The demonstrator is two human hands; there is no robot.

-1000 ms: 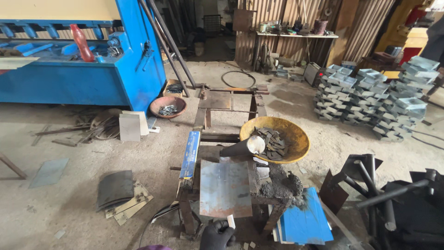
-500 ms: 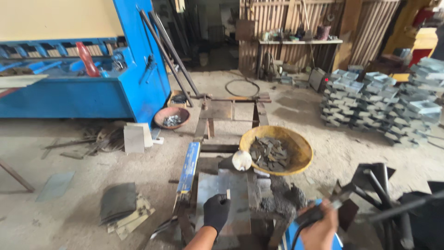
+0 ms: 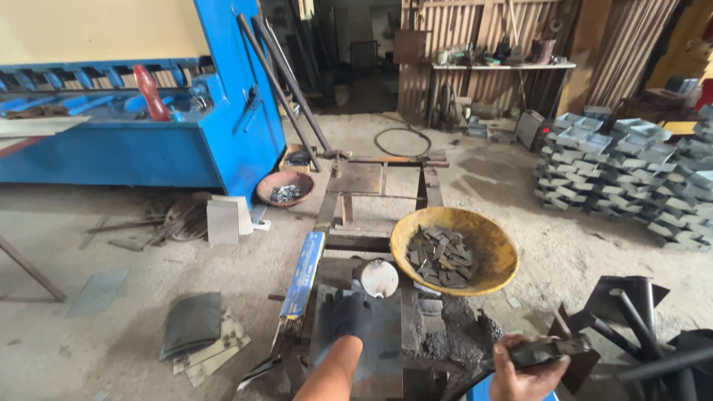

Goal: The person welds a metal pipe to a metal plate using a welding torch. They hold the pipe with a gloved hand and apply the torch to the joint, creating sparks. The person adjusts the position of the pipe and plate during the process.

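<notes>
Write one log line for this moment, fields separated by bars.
left hand: gloved, flat on steel plate | right hand: bare, holds dark tool | yellow bowl: metal scraps

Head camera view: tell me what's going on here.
A person works at a low metal stand on a workshop floor. The left hand, in a black glove, lies flat on a grey rectangular steel plate. The bare right hand grips a dark metal tool by its handle, held off to the plate's right side. Just beyond the plate sits a round yellow basin of small dark metal pieces.
</notes>
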